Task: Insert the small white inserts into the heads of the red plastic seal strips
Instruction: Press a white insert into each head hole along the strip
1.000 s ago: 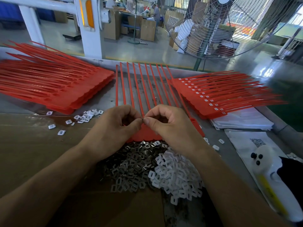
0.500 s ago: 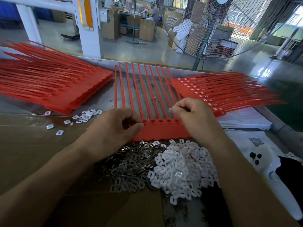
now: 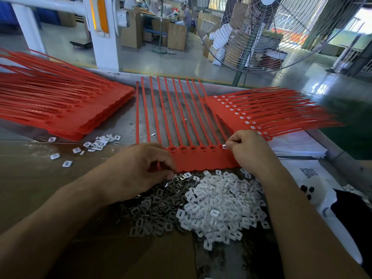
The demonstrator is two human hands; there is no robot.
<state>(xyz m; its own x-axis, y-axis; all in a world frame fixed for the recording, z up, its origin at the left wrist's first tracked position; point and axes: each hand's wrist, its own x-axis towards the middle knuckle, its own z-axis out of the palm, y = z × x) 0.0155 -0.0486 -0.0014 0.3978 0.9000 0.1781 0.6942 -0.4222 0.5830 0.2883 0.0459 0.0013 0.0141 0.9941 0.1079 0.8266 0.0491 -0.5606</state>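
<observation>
A sheet of joined red seal strips (image 3: 201,158) lies in front of me, heads toward me and tails pointing away. My right hand (image 3: 249,152) pinches a small white insert (image 3: 224,146) at the rightmost head of the sheet. My left hand (image 3: 141,170) has its fingers curled over the left end of the sheet's head band; what lies under them is hidden. A heap of white inserts (image 3: 219,204) sits just below the sheet, beside a heap of dark metal clips (image 3: 157,208).
A stack of red strip sheets (image 3: 66,109) lies at left, another stack with inserts fitted (image 3: 261,111) at right. Loose inserts (image 3: 94,144) are scattered at left. White papers (image 3: 298,146), a large floor fan (image 3: 271,33) beyond the table edge.
My right hand moved right from the sheet's middle to its rightmost head, carrying an insert. My left hand slid down-left to the sheet's left end. The insert heap came into view.
</observation>
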